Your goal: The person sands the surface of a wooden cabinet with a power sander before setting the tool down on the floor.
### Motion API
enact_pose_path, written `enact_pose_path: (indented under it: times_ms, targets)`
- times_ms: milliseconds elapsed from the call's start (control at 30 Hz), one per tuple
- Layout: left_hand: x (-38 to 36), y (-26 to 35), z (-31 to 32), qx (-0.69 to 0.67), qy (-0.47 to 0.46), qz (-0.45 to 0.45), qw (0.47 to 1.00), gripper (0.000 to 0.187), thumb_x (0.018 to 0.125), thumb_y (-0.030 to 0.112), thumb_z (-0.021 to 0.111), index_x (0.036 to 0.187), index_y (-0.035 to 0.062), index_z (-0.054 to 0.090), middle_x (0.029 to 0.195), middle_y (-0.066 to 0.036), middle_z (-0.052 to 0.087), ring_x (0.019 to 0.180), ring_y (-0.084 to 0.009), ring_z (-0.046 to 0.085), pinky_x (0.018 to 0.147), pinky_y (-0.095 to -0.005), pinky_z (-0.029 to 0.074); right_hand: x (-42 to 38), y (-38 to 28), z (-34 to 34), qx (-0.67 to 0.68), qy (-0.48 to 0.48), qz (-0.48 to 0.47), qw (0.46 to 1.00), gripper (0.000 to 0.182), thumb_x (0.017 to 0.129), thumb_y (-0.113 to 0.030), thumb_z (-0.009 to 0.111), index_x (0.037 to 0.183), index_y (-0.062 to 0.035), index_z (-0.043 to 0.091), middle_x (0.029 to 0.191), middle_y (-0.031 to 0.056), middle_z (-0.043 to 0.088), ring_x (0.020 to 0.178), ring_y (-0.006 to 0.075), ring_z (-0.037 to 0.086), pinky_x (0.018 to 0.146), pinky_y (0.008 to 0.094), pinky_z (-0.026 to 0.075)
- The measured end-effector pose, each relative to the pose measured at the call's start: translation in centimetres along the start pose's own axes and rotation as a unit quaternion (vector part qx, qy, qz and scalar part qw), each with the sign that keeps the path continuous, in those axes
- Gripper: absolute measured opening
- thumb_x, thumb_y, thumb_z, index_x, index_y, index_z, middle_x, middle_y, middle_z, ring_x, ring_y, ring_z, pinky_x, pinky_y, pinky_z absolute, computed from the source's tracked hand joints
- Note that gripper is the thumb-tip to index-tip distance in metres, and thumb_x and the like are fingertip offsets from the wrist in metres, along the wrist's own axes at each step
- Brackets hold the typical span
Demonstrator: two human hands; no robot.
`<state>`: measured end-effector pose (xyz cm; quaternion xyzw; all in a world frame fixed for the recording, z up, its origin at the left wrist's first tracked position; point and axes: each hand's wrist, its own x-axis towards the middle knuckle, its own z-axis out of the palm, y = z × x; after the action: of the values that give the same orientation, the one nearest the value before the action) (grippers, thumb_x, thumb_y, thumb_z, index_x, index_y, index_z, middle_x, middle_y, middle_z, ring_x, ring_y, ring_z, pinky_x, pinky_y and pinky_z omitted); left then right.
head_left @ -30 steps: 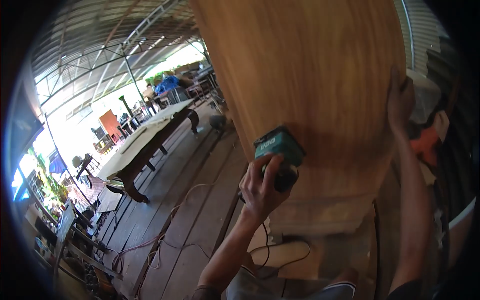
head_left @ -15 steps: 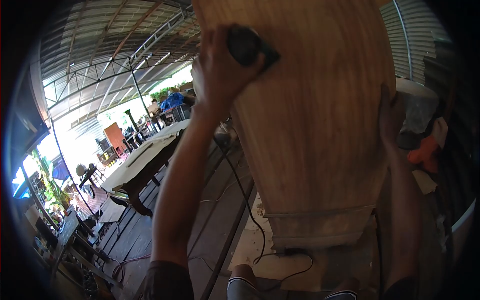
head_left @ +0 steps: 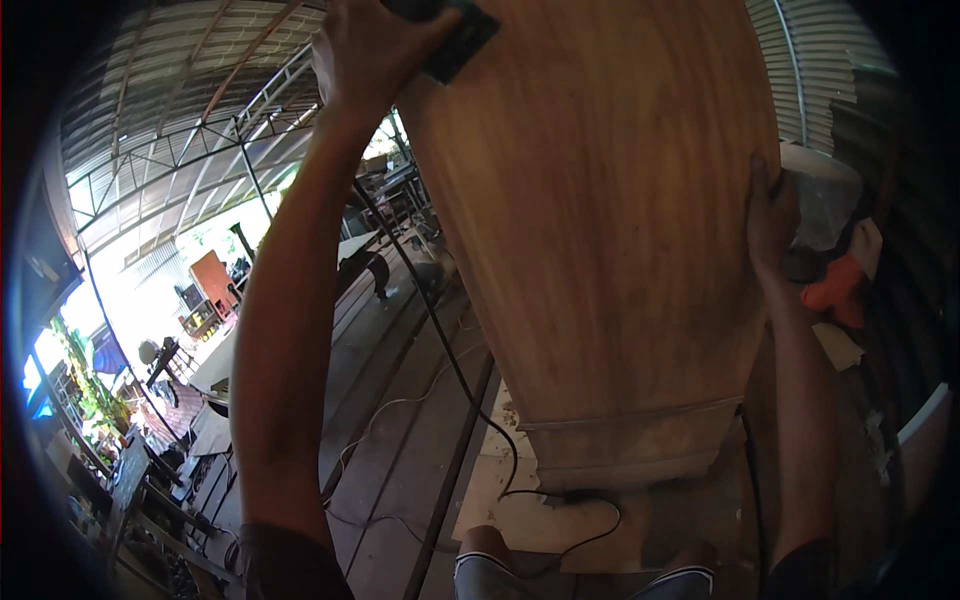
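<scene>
A tall wooden piece (head_left: 600,220) with a wide, curved body stands upright before me, narrowing to a ledge near its bottom. My left hand (head_left: 368,50) is closed around a dark palm sander (head_left: 465,45), whose flat pad lies against the upper left of the wood. The top of the sander is cut off by the frame. A black cord (head_left: 432,310) hangs below my left arm and runs down to the floor. On the right edge of the wood, my right hand (head_left: 773,215) grips with the thumb in front; its other fingers are mostly hidden.
Under the wooden piece lies a pale board (head_left: 480,505) on the plank floor (head_left: 390,420). The cord loops near my knees. A long table (head_left: 355,245) stands behind my left arm. At the right are an orange item (head_left: 835,290) and a translucent plastic-like container (head_left: 825,195).
My left hand and the sander have moved up and left across the wood, toward its left edge. My right hand keeps its place on the right edge. The view has shifted slightly.
</scene>
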<state>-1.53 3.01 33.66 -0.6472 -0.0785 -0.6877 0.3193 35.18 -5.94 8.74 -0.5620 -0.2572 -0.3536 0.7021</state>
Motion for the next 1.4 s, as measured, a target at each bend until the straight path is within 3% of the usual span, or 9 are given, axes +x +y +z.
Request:
enact_pose_path:
  times_ms: [200, 267, 400, 467, 533, 600, 867, 1133, 1400]
  targets:
    - [-5.0, -0.4, -1.8, 0.069, -0.069, 0.036, 0.995, 0.074, 0.066, 0.044, 0.094, 0.124, 0.0113, 0.062, 0.116, -0.014, 0.068, 0.106, -0.0349, 0.07, 0.09, -0.049, 0.057, 0.2, -0.1, -0.1, -0.007, -0.015, 0.004, 1.0, 0.074, 0.098, -0.067, 0.056, 0.102, 0.0062, 0.064, 0.091, 0.022, 0.066, 0.09, 0.0377, 0.065, 0.083, 0.0466, 0.047]
    - [-4.9, -1.0, -2.2, 0.046, -0.07, 0.072, 0.994, 0.066, 0.068, 0.042, 0.09, 0.119, 0.0152, 0.059, 0.111, -0.015, 0.064, 0.093, -0.0381, 0.073, 0.073, -0.0511, 0.062, 0.1, -0.2, -0.3, -0.018, -0.026, 0.011, 0.999, 0.075, 0.098, -0.067, 0.056, 0.102, 0.0067, 0.064, 0.091, 0.0222, 0.066, 0.09, 0.0381, 0.065, 0.084, 0.0465, 0.047]
    - [-1.4, -2.3, -1.8, 0.066, -0.077, 0.027, 0.995, 0.069, 0.069, 0.04, 0.092, 0.125, 0.0144, 0.062, 0.117, -0.014, 0.068, 0.101, -0.0358, 0.073, 0.085, -0.0492, 0.06, 0.0, -0.6, -0.2, -0.009, -0.005, 0.009, 1.0, 0.074, 0.098, -0.067, 0.056, 0.101, 0.0069, 0.064, 0.09, 0.0224, 0.066, 0.088, 0.038, 0.065, 0.083, 0.0464, 0.047]
    - [0.8, -2.5, -1.5, 0.011, -0.032, 0.041, 0.999, 0.056, 0.068, 0.027, 0.087, 0.113, 0.0032, 0.062, 0.107, -0.017, 0.065, 0.103, -0.0328, 0.066, 0.09, -0.0453, 0.054, -0.1, -0.7, -0.2, 0.005, -0.014, 0.016, 1.0, 0.074, 0.098, -0.066, 0.056, 0.1, 0.0071, 0.064, 0.09, 0.0227, 0.066, 0.088, 0.0381, 0.064, 0.083, 0.0468, 0.047]
    - [2.1, -2.8, -1.8, 0.005, -0.036, 0.024, 0.999, 0.055, 0.069, 0.028, 0.087, 0.112, 0.0033, 0.063, 0.107, -0.017, 0.065, 0.103, -0.0323, 0.066, 0.09, -0.0452, 0.054, 0.0, -0.4, -0.1, 0.001, -0.013, 0.008, 1.0, 0.074, 0.098, -0.066, 0.056, 0.099, 0.007, 0.064, 0.09, 0.0226, 0.066, 0.087, 0.0381, 0.064, 0.083, 0.0471, 0.047]
    - [2.7, -3.1, -1.8, 0.047, -0.022, -0.052, 0.997, 0.055, 0.069, 0.028, 0.087, 0.111, 0.0026, 0.063, 0.107, -0.017, 0.065, 0.102, -0.0319, 0.066, 0.09, -0.0446, 0.054, 0.1, 0.0, -0.1, -0.002, -0.008, -0.001, 1.0, 0.074, 0.098, -0.066, 0.056, 0.099, 0.007, 0.064, 0.09, 0.0225, 0.065, 0.087, 0.0382, 0.064, 0.082, 0.0473, 0.047]
    - [-2.2, -2.6, -2.5, 0.011, -0.068, 0.079, 0.994, 0.059, 0.068, 0.026, 0.086, 0.114, 0.003, 0.057, 0.108, -0.017, 0.056, 0.108, -0.0345, 0.058, 0.092, -0.0484, 0.048, 0.0, -0.2, 0.0, -0.011, -0.009, 0.018, 1.0, 0.071, 0.099, -0.064, 0.057, 0.098, 0.0066, 0.064, 0.087, 0.0199, 0.064, 0.085, 0.0346, 0.063, 0.08, 0.0438, 0.047]
    - [2.4, -1.0, -3.0, 0.077, -0.055, -0.045, 0.994, 0.057, 0.07, 0.028, 0.086, 0.112, -0.0005, 0.062, 0.111, -0.018, 0.063, 0.106, -0.0322, 0.065, 0.091, -0.0443, 0.054, 0.0, -0.2, -0.1, 0.015, 0.008, -0.009, 1.0, 0.071, 0.098, -0.066, 0.058, 0.097, 0.0055, 0.063, 0.083, 0.0177, 0.063, 0.081, 0.0321, 0.06, 0.08, 0.042, 0.046]
    - [1.8, -1.8, -1.7, 0.06, -0.032, 0.044, 0.997, 0.055, 0.068, 0.028, 0.086, 0.109, 0.0012, 0.062, 0.107, -0.017, 0.065, 0.1, -0.0333, 0.067, 0.089, -0.0443, 0.054, 0.3, 1.0, 0.3, 0.005, 0.017, -0.021, 1.0, 0.072, 0.097, -0.066, 0.058, 0.096, 0.0063, 0.063, 0.084, 0.0192, 0.062, 0.081, 0.0326, 0.058, 0.079, 0.0434, 0.045]
